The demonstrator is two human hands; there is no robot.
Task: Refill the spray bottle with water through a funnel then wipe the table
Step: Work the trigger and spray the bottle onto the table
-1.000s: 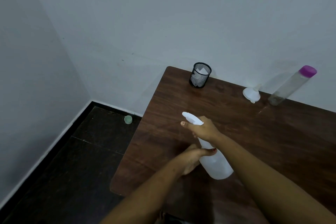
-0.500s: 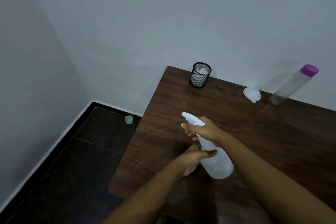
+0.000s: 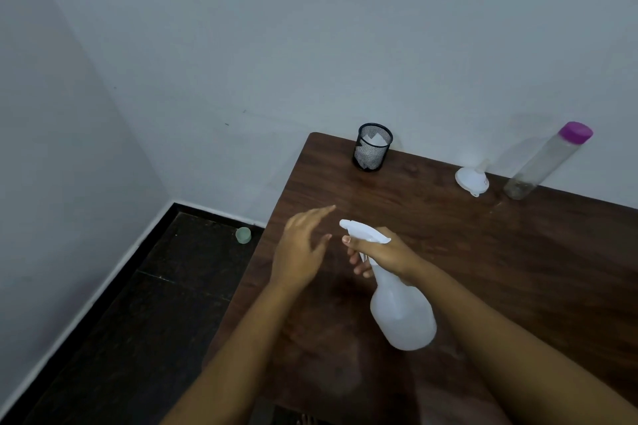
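**At the table's left corner: right hand on sprayer, left hand free**

Along the left, a grey wall (image 3: 69,114) meets a dark floor (image 3: 138,321) with a pale skirting strip. A small green round thing (image 3: 243,235) sits on the floor near the table's left edge. The dark wood table (image 3: 518,269) is pushed up to the back wall. On its far edge, from the left: a black mesh cup (image 3: 373,151) with white paper in it at the corner, then a white funnel (image 3: 472,179) on its side, then a clear bottle (image 3: 538,166) with a purple cap just beside the funnel.

The spray bottle (image 3: 402,317) is on the near-left part of the table, well apart from the funnel. Its long axis runs from the wide base, nearer the person, up to the trigger head. It leans left in view, but the lens is wide, so I cannot tell upright from tilted. The nozzle points left and away, toward the table's left edge.

Left hand (image 3: 303,248): fingers straight and loosely spread, holding nothing. It hovers over the left edge just beside the nozzle, not touching the bottle. Right hand (image 3: 383,250): comes in from the right, fingers curled round the neck under the trigger head.
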